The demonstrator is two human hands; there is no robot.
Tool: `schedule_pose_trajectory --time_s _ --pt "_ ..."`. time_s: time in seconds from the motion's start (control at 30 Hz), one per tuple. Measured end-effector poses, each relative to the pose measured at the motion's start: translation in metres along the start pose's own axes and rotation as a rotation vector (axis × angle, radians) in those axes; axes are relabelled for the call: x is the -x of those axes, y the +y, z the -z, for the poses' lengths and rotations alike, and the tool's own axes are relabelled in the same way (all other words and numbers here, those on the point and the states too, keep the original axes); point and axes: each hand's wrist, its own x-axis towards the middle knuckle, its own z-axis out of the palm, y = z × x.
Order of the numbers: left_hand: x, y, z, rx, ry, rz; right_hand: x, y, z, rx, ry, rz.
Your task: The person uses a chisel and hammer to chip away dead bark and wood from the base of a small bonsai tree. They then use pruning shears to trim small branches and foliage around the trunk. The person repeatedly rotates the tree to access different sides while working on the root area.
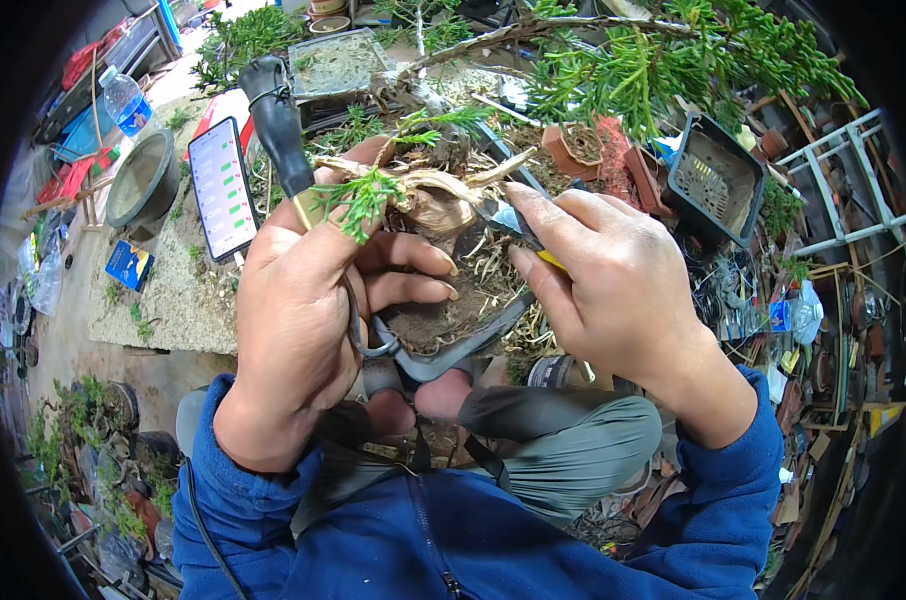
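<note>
A juniper bonsai (438, 212) with a bare, stripped trunk stands in front of me, with fine roots and soil below it. My left hand (308, 285) is closed around the trunk's left side, its thumb by a small green shoot (368, 200). Between thumb and forefinger of my right hand (613, 275) is a small knife (551, 258) with some yellow on its handle. Its blade tip lies close against the pale wood. A dark grey pot rim (463, 355) curves below the roots. Beyond my left hand rises a black handle-like piece (278, 125); its lower end is partly hidden.
A lit phone (223, 190) stands upright on the stone slab (188, 310) at left, near a round grey pot (143, 180) and water bottle (125, 102). Long juniper branches (663, 75) hang across the far right. A black plastic pot (715, 180) and brown pot (573, 150) lie beyond my right hand.
</note>
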Motion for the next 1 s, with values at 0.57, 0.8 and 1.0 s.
schedule_pose_trajectory --time_s 0.57,0.8,1.0 --pt "-0.001 0.003 -0.004 -0.079 0.102 0.059 0.002 -0.003 -0.002 -0.103 0.19 0.077" --pt "-0.002 0.005 -0.004 -0.037 0.096 0.09 0.008 -0.003 0.042 -0.2 -0.084 0.118" --pt "-0.003 0.004 -0.001 -0.058 0.091 0.081 -0.01 0.037 0.013 -0.285 -0.064 -0.009"
